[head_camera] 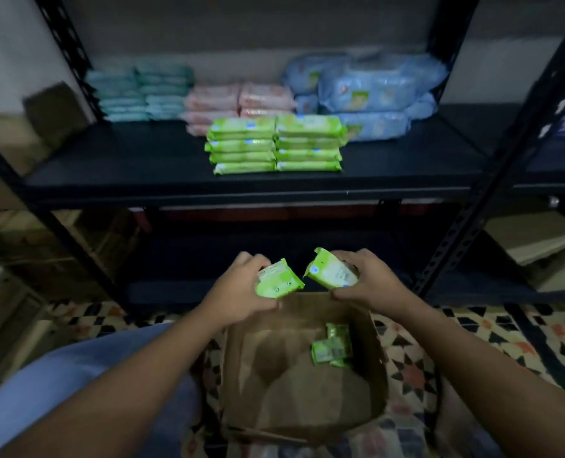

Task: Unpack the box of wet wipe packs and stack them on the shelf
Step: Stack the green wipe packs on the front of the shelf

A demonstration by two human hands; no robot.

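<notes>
- Green pack [278,281] sits tight in my left hand [241,294], ready for the shelf [109,166].
- My right hand [370,285] holds 1 more pack [332,271] above the box [378,368].

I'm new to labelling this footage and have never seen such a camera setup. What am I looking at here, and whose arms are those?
There is one picture, taken by a wide-angle camera worn on a person's head, looking forward and down. The arms are that person's own. The left hand grips one green wet wipe pack, and the right hand grips another green pack, both above an open cardboard box on the patterned floor. A few green packs remain inside the box. On the black shelf ahead lie two green stacks, with teal packs, pink packs and blue packs behind.
</notes>
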